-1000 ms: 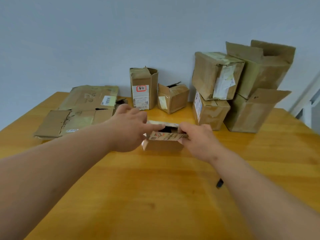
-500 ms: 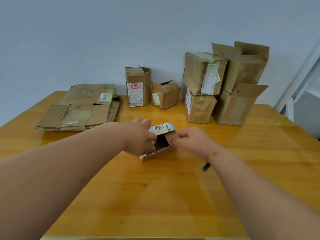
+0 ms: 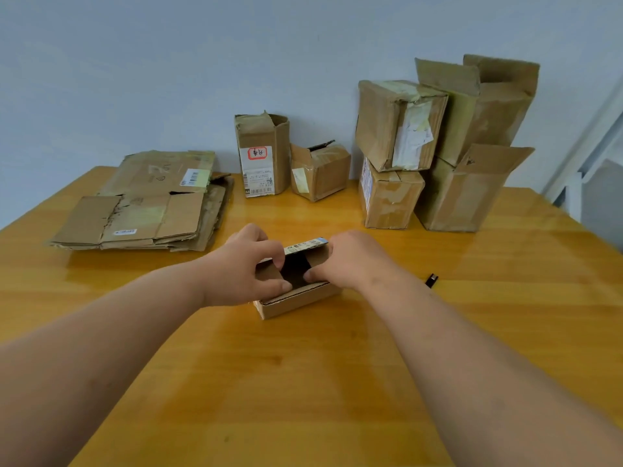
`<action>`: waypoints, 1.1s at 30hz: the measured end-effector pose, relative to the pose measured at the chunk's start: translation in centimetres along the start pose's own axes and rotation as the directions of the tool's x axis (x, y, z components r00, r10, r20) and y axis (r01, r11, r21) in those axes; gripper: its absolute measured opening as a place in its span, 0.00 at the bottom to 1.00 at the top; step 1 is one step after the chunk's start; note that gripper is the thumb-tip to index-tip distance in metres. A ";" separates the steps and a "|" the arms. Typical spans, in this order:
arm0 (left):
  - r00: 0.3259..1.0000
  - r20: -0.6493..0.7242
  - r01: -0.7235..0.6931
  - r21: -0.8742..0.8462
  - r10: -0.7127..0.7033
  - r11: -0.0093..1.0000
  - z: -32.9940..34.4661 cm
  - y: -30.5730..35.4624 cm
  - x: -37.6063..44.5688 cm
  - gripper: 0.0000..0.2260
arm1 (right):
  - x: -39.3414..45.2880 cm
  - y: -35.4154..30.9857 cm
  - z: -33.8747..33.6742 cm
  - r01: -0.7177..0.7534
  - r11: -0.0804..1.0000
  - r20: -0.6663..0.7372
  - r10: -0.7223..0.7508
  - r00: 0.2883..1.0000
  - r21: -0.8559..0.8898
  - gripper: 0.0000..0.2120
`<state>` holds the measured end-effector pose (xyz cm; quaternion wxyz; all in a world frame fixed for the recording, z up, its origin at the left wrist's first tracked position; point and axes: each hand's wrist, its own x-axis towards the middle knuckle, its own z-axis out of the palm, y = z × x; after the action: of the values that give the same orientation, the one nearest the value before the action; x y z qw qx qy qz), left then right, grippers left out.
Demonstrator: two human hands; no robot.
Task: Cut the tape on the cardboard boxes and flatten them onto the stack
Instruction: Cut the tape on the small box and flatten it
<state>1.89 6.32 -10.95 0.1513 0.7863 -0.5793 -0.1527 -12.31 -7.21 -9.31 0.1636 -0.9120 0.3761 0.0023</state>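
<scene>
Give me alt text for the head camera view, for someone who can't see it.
Both hands, left hand and right hand, grip the flaps of a small open brown cardboard box on a yellow wooden table. A stack of flattened cardboard lies far left; unflattened boxes stand behind.

Small open brown box [image 3: 296, 299], upright mid-table

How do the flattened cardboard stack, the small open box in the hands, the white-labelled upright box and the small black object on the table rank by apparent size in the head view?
1. flattened cardboard stack
2. white-labelled upright box and small open box held by the left hand and right hand: too alike, and the open box is nearer
3. small black object
</scene>
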 end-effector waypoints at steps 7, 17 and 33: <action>0.981 -0.185 -0.058 -0.029 0.051 0.998 1.0 0.1 -1.2 0.12 | -0.9 -0.1 0.7 0.006 1.000 -0.075 -0.006 0.997 0.003 0.15; 0.893 -0.445 -0.034 0.080 0.067 0.996 2.5 0.2 -3.5 0.15 | -1.3 2.1 1.2 -0.010 0.910 -0.222 0.111 0.969 0.414 0.23; 0.990 -0.098 0.085 -0.180 -0.104 0.980 -0.6 -1.6 -3.6 0.30 | -2.0 4.8 1.6 -0.038 0.705 0.031 0.022 0.999 0.708 0.26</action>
<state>2.54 10.24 -10.82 0.2431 0.8037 -0.5165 -0.1678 -16.85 -8.49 -11.95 0.5049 -0.7731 0.3612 -0.1303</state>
